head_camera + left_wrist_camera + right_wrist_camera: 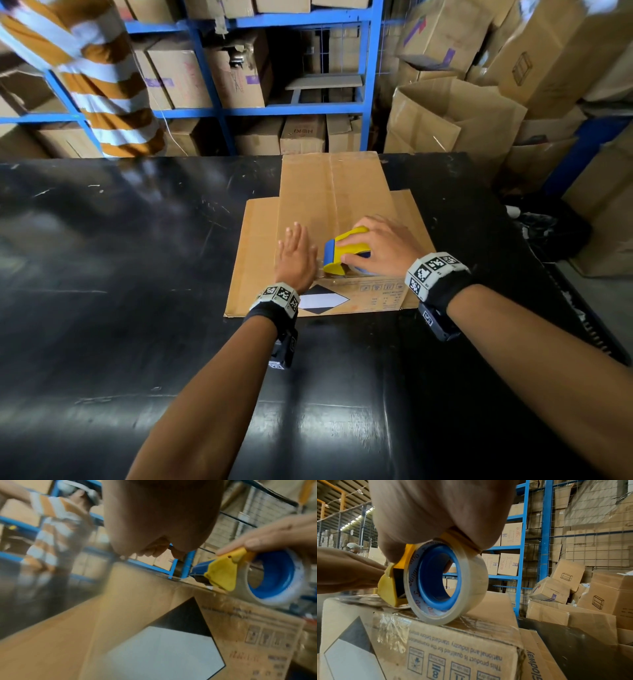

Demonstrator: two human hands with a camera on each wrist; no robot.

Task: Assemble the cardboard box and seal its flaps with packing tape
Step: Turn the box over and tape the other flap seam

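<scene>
In the upper left of the head view a bystander in a striped orange and white top (pixel 102 85) stands behind the black table (pixel 120 274). Right of centre on that table sits the cardboard box (pixel 329 192), its flaps folded shut on top and a printed side panel facing the wearer. The left hand (pixel 296 257) lies flat on the top at the near edge, fingers straight and close together, just left of the seam. Immediately right of it, the right hand (pixel 383 250) curls over the yellow tape dispenser (pixel 346 251), whose clear roll on a blue core (pixel 440 581) rests on the near top edge. The box's long axis runs from the wearer toward the blue shelving (pixel 287 109) at the top of the frame, and the centre seam follows that line. Likely troubles, as a guess: the tape end may lift off the side panel if it is not pressed firmly, the strip could drift off the seam if the dispenser skews, and the serrated cutter sits close to the left fingertips.
</scene>
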